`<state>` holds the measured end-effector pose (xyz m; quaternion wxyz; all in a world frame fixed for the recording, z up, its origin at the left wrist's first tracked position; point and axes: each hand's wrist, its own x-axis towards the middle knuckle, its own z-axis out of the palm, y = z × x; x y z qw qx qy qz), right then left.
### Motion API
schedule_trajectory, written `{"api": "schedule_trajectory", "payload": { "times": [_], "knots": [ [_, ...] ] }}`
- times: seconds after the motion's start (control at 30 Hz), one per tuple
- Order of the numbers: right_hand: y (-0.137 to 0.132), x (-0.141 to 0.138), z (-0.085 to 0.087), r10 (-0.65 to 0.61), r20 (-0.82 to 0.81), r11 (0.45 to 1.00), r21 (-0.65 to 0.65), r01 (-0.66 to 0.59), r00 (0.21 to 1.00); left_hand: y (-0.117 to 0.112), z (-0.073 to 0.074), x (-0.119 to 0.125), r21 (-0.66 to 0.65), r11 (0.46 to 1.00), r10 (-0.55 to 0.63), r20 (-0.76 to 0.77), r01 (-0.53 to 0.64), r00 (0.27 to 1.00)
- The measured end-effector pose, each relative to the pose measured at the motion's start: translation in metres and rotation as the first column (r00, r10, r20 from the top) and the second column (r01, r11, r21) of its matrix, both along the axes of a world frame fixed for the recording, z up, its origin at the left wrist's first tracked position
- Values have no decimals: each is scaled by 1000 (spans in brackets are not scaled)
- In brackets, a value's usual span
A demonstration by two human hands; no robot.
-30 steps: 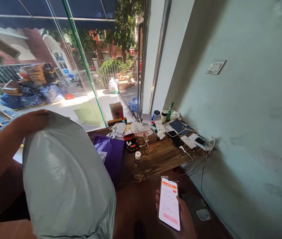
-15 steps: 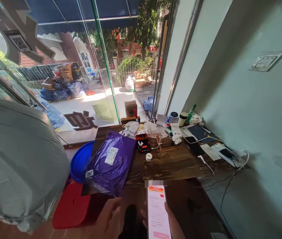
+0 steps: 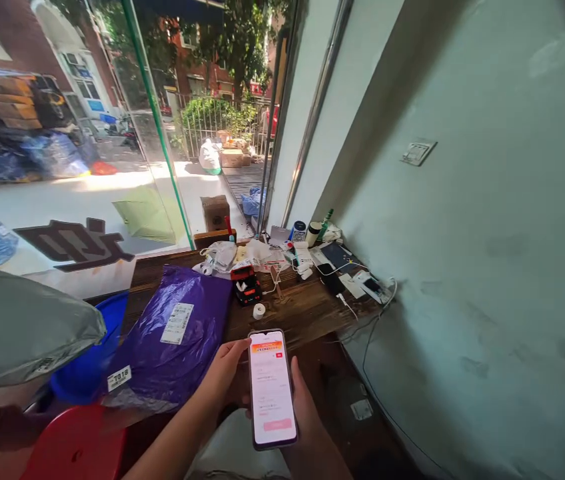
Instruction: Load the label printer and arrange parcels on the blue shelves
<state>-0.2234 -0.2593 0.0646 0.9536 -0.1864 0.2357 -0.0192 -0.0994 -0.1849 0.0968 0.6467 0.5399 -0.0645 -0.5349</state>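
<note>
A smartphone with a lit white, orange and pink page stands upright before me, over the front edge of the table. My right hand is closed around its lower right side, thumb along the edge, with fingertips showing at the left side. At the phone's upper left edge, my left hand grips with its fingertips; some of its fingers are hidden behind the phone. Left of my hands lies a large purple plastic mailer bag with white labels, partly over the table's edge.
On the wooden table are a black-and-red label printer, a small white roll, cables and a dark phone. A red stool, blue tub and grey sack stand left. A wall bounds the right.
My left hand has come from beside the phone up to its upper left edge. The phone has moved up and left in view. The view has turned to the right.
</note>
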Motion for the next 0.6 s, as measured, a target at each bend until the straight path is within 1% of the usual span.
{"api": "schedule_trajectory", "payload": {
  "times": [0.07, 0.13, 0.23, 0.33, 0.4, 0.53, 0.6],
  "knots": [
    [-1, 8, -2, -40, 2, 999, -12, 40, 999, -7, 0, 6, 27, 999, -27, 74, 25, 997],
    [-3, 16, -5, -72, 12, 997, -14, 72, 997, -16, 0, 9, 39, 999, -43, 184, 37, 982],
    [-7, 25, -6, -139, 29, 990, -33, 140, 990, -31, 0, 10, 65, 998, -25, 318, 5, 948],
    [-16, 31, -8, -196, 25, 978, -70, 197, 980, -49, -1, 11, 95, 994, 6, 393, -47, 920],
    [-27, 33, -9, -184, 3, 981, -66, 183, 983, -61, -2, 14, 113, 991, 17, 398, -67, 917],
    [-61, 35, -6, -77, 3, 997, -5, 77, 997, -83, 0, 21, 122, 991, 19, 267, -54, 964],
    [-82, 35, -3, -48, 25, 999, 14, 47, 999, -96, 3, 21, 102, 993, 36, 246, -62, 969]
  ]
}}
